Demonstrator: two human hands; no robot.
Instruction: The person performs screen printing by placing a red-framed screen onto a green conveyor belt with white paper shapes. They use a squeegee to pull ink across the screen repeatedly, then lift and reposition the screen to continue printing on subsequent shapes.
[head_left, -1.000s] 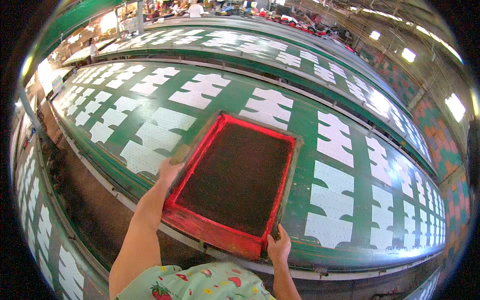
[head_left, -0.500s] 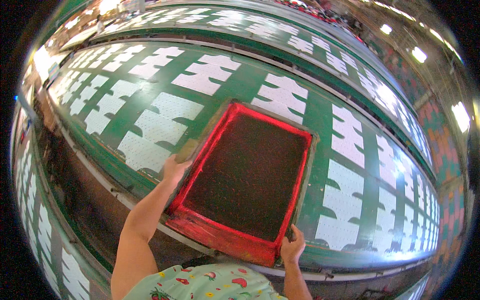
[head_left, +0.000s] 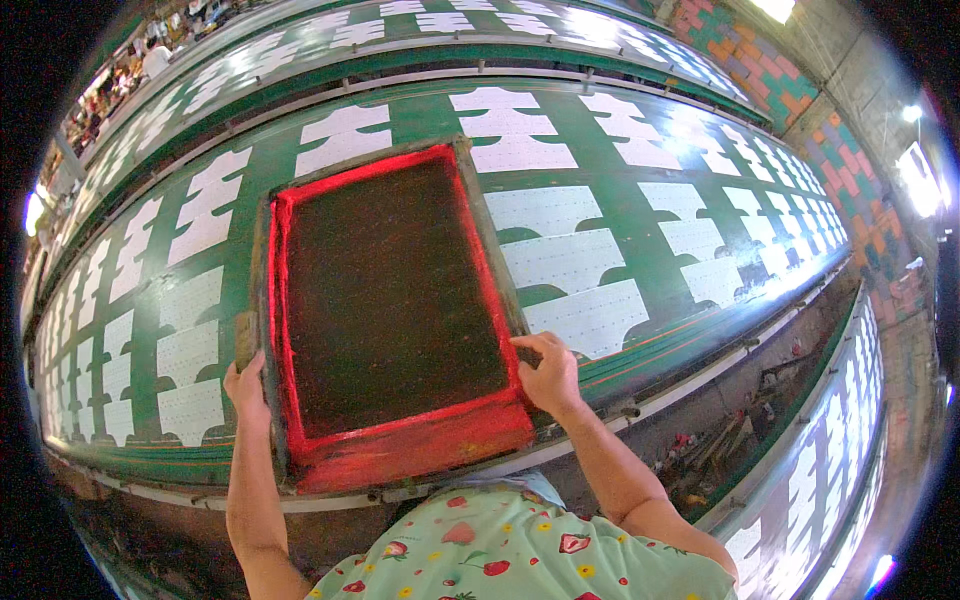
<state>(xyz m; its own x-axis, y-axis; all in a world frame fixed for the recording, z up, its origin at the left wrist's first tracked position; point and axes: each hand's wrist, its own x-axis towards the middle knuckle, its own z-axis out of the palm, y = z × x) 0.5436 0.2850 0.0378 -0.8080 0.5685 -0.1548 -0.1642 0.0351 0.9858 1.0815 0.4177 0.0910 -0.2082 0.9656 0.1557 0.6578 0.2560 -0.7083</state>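
A large rectangular printing screen with a dark mesh, thick red-coated border and worn wooden frame is tilted slightly over the long green table. My left hand grips the frame's left side beside a small wooden piece. My right hand is closed on the right side, toward its lower half. Around the screen, white cut pieces printed with small dots lie in rows on the table, several to a row.
A metal rail runs along the near edge. Another table with white pieces is at lower right, with dim floor between. More tables stand behind. A person in white is far left. A wall of coloured blocks closes the right.
The view has swung round. The screen now sits further left in it, its top angled the other way. My right hand is higher along the frame and my left lower in the picture.
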